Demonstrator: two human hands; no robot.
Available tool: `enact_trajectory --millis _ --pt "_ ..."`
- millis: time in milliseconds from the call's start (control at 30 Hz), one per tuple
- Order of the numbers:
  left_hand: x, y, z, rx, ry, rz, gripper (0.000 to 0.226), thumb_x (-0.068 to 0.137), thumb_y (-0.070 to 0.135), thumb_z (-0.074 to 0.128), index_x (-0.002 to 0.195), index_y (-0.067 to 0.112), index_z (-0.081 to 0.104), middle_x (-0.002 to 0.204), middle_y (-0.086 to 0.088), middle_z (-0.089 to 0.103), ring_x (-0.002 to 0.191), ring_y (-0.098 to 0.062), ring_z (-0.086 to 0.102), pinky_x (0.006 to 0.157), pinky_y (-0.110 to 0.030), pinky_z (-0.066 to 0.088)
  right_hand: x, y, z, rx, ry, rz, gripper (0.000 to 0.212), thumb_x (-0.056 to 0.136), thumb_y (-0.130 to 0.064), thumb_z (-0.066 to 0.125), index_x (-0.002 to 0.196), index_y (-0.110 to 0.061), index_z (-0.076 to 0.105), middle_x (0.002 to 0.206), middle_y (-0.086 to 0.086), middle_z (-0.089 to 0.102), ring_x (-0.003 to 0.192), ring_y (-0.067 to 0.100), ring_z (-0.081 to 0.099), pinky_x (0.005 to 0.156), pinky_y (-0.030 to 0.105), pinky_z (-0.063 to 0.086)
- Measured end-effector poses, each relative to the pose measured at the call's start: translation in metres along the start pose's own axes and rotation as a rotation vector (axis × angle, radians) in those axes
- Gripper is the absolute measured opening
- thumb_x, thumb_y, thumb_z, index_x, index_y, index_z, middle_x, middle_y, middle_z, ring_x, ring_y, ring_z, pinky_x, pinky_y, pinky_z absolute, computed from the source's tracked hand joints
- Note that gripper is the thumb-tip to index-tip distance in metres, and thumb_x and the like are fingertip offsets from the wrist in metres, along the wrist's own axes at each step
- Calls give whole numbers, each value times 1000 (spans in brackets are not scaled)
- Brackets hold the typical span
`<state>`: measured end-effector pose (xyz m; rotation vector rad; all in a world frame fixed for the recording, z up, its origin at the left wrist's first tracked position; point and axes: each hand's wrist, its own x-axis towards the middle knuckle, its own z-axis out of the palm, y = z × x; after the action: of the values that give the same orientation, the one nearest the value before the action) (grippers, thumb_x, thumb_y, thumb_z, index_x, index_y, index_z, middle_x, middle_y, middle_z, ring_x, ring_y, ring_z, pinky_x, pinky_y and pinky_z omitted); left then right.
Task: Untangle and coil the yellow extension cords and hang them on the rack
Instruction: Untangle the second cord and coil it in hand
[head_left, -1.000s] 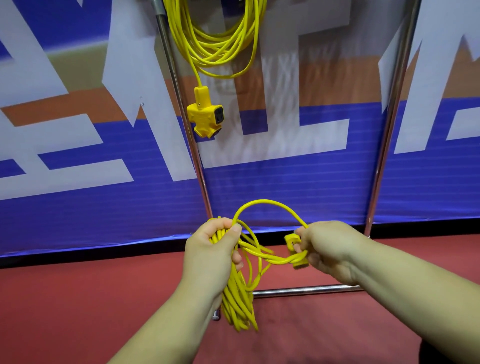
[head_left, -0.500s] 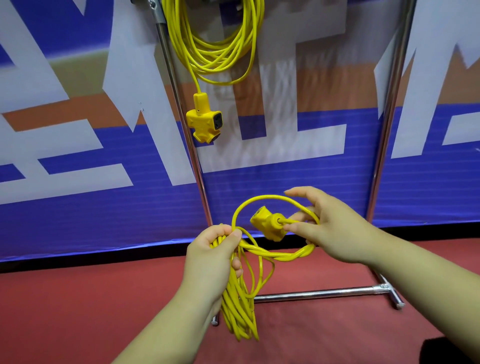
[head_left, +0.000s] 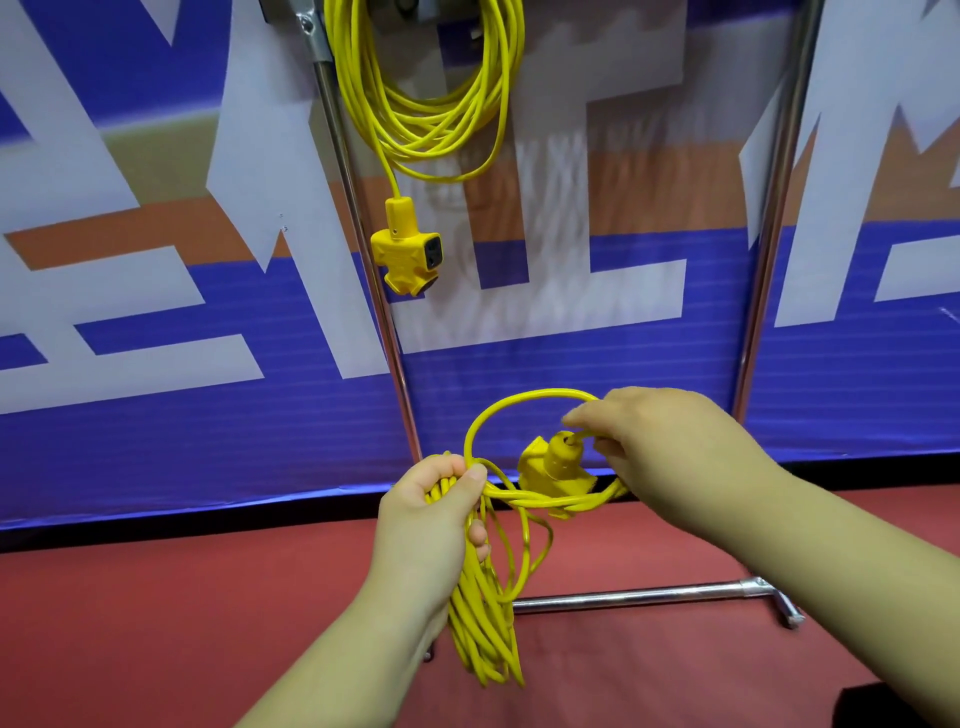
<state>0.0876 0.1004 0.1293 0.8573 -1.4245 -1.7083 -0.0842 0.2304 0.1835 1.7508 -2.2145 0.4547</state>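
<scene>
Cord (head_left: 483, 618): yellow, bundled, lower centre; left hand (head_left: 434, 512) fisted round it; right hand (head_left: 670, 457) pinches lead at socket (head_left: 553, 465).

Blue banner (head_left: 156, 441) (large white, orange shapes) hangs behind; red floor (head_left: 156, 623) below.

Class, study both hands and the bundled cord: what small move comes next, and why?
Probably draw the socket through the loop and pull snug. The left hand grips the bundle, the right hand pinches the cord at the socket, which sits inside the loop; tightening should lock the bundle.
</scene>
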Motion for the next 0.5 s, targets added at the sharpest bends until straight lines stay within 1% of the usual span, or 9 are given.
enact_trajectory --millis 67,100,200,267,333,400,467,500 --pt "-2 3 1 1 -6 13 9 93 15 68 97 6 66 61 -11 50 46 -20 46 48 -29 44 4 -5 -1 -100 -24 56 28 96 -20 52 122 -30 58 106 -4 62 97 22 62 75 34 50" --pt "-3 5 1 2 -9 20 8 93 14 68 95 6 66 60 -10 50 45 -20 46 48 -29 44 5 -6 -2 -139 -33 83 24 96 -22 51 118 -29 59 104 -4 60 94 23 62 72 34 49" --pt "-5 7 0 23 -16 42 7 94 14 68 95 7 67 61 -9 51 46 -19 46 47 -28 44 8 -10 -7 -212 -49 156 14 96 -28 52 106 -24 62 89 -4 48 79 23 55 62 32 40" --pt "-5 8 0 33 -24 42 9 93 14 68 97 6 66 62 -10 51 46 -19 46 46 -28 44 8 -10 -7 -188 -32 178 19 96 -33 50 102 -22 64 90 -2 47 77 24 54 61 32 40" --pt "-5 8 -1 30 -24 31 11 93 14 68 99 5 66 63 -10 50 46 -20 46 45 -28 44 6 -6 -2 -130 73 159 22 95 -36 53 97 -21 69 101 0 52 81 25 56 61 32 41" --pt "-3 8 -4 13 -12 7 14 94 15 68 101 3 66 62 -11 50 46 -20 45 44 -28 44 4 0 5 5 218 141 13 89 -30 68 89 -20 76 109 2 54 88 26 58 63 32 45" --pt "-1 7 -7 -13 -1 -34 17 94 16 68 104 3 66 63 -11 50 46 -19 45 44 -27 43 2 4 10 192 283 130 5 84 -25 77 87 -21 79 114 0 53 100 24 56 74 36 48" --pt "0 7 -8 -25 4 -53 18 94 17 68 106 3 66 63 -10 50 46 -19 45 43 -27 43 1 5 10 293 298 118 4 84 -25 78 87 -23 78 114 -2 51 104 21 53 80 36 47"
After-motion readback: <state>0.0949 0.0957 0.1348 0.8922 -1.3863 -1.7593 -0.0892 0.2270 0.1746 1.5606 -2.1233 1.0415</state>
